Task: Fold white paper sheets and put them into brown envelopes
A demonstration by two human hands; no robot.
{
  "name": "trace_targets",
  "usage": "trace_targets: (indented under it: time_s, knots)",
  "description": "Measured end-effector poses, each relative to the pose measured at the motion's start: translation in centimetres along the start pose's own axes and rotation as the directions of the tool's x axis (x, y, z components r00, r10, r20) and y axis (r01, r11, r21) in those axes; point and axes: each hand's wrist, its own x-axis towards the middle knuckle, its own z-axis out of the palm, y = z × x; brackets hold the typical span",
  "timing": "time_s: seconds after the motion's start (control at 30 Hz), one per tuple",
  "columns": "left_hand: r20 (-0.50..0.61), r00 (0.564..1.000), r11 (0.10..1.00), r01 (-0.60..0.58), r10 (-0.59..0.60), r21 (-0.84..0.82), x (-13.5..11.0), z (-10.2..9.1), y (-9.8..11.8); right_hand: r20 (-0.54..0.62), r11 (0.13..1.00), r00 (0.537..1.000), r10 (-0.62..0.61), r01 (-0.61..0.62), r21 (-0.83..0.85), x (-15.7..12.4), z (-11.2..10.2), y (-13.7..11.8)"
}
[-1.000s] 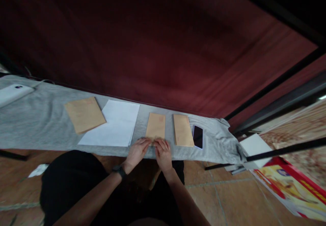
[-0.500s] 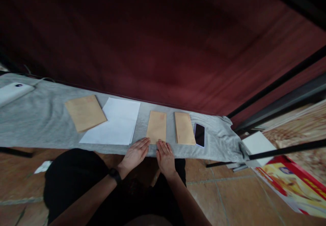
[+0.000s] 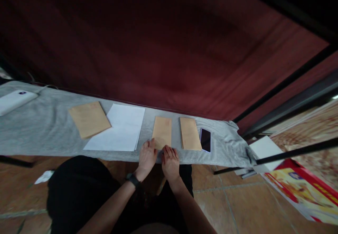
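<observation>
A narrow brown paper envelope lies flat on the cloth-covered table in front of me. My left hand is at its near left corner, the fingers bent and closed on the paper edge. At the near right corner rests my right hand, its fingers slightly apart and laid down on the edge. Just to the right is a similar stack of brown envelopes. The thumbs and the undersides of both hands are mostly hidden.
White paper sheets lie left of the envelope, partly under another brown envelope stack. A phone is at the right, and a white device with a cable at far left. A red-yellow box stands beyond the table's right end.
My left hand has shifted right and slightly up along the envelope's left corner, its fingers now more bent. The right hand stays almost in place. The view has tilted slightly.
</observation>
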Motion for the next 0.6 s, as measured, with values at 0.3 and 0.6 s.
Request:
trace_targets:
  time_s: [0.3,0.6]
  knots:
    - [0.214,0.923,0.767,0.384,-0.318,-0.514,3.2,0.7,-1.3,0.073,0.986,0.991,0.116,-0.106,-0.132,1.5,-0.4,-1.6]
    - [0.151,0.989,0.701,0.101,0.010,-0.706,3.7,-3.5,4.5,0.069,0.743,0.891,0.449,-0.416,0.525,4.7,-1.8,-0.6]
